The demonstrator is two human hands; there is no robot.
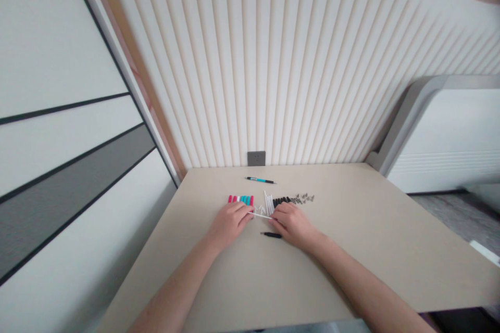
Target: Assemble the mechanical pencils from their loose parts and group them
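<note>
A thin white pen refill (261,215) spans the gap between my two hands, low over the table. My left hand (231,222) pinches its left end, and my right hand (292,222) has its fingers closed on the right end. Beyond my left hand lies a row of pink, white and blue pen barrels (242,199), partly covered by the fingers. More white refills (269,203) and small white pieces (260,209) lie between the hands. Black pen parts (282,201) sit just past my right hand. A black pen section with a narrow tip (272,235) lies nearer me, close to my right thumb.
An assembled blue and black pen (260,180) lies towards the back of the beige table (336,187). Small metallic pieces (307,197) are scattered right of the black parts. A ribbed wall with a dark socket (257,158) stands behind; a white cabinet (78,229) is at left.
</note>
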